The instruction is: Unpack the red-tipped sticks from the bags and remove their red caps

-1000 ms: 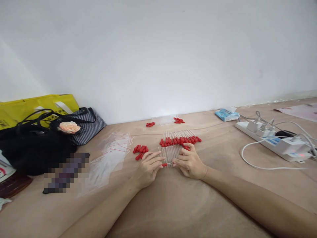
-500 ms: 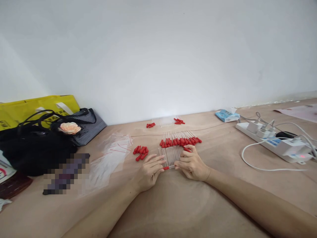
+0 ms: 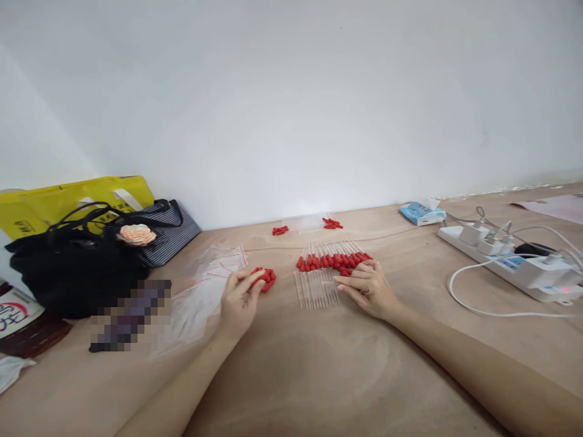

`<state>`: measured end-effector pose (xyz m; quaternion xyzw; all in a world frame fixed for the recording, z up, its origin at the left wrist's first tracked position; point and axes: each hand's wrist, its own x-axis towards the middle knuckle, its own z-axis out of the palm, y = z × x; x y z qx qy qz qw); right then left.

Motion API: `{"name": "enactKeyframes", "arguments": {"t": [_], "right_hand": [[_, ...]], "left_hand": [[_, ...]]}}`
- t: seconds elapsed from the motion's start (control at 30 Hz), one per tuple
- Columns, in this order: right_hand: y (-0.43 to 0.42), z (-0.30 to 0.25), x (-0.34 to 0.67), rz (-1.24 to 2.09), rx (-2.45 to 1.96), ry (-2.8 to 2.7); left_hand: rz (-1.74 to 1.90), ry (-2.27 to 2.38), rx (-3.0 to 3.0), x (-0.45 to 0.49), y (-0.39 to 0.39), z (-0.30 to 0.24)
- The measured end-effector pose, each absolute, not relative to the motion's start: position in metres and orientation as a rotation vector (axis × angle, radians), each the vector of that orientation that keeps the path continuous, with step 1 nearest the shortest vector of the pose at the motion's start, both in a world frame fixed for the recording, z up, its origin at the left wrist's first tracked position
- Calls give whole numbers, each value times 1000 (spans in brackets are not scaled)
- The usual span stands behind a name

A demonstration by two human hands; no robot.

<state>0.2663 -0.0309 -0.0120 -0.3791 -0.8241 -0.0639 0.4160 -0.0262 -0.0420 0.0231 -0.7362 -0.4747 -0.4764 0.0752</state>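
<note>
My left hand (image 3: 238, 298) reaches into a small pile of red rubber caps (image 3: 266, 278), fingers pinched on one of them. My right hand (image 3: 367, 286) rests on the right edge of a bundle of bare clear glass tubes (image 3: 316, 287), fingers curled against the tubes. Just behind lies a row of tubes fitted with red caps (image 3: 333, 261). Farther back sit two small heaps of red caps (image 3: 279, 230) and more clear tubes (image 3: 310, 223).
Clear zip bags (image 3: 210, 281) lie left of the caps. Black, striped and yellow bags (image 3: 73, 260) stand at the far left. A white power strip (image 3: 514, 264) with plugs and cables lies right, behind it a blue tissue pack (image 3: 421, 213). The wall runs along the back.
My left hand left the tube bundle and moved left to the red cap pile. My right hand shifted right and back along the tubes. The capped tube held between both hands was set down.
</note>
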Motion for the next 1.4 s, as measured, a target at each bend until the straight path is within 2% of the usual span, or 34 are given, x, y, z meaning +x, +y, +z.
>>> {"name": "enactKeyframes", "arguments": {"t": [0.17,0.33,0.57,0.67,0.8,1.0,1.4], "right_hand": [[-28,-14,268,-151,-993,-1992],[-27,-14,268,-220,-972,-2036],[-33,-6,248,-181,-977,-1964],[-32,-2,230,-239,-968,-1990],[-24,2,202,-378,-965,-2093],[-16,-3,174,-399,-1094,-2193],[-36,4,174,-209,-1116,-2326]], "left_hand": [[-1585,-2011,-2097,-60,-24,26],[-1361,-2271,-2169,-74,-19,16],[-1085,-2235,-2214,-64,-25,24],[-1084,-1857,-2182,-46,-35,24],[-1082,-1461,-2604,-8,-42,11],[-1046,-1683,-2649,17,-20,-10],[-962,-1740,-2715,19,-19,0]]}}
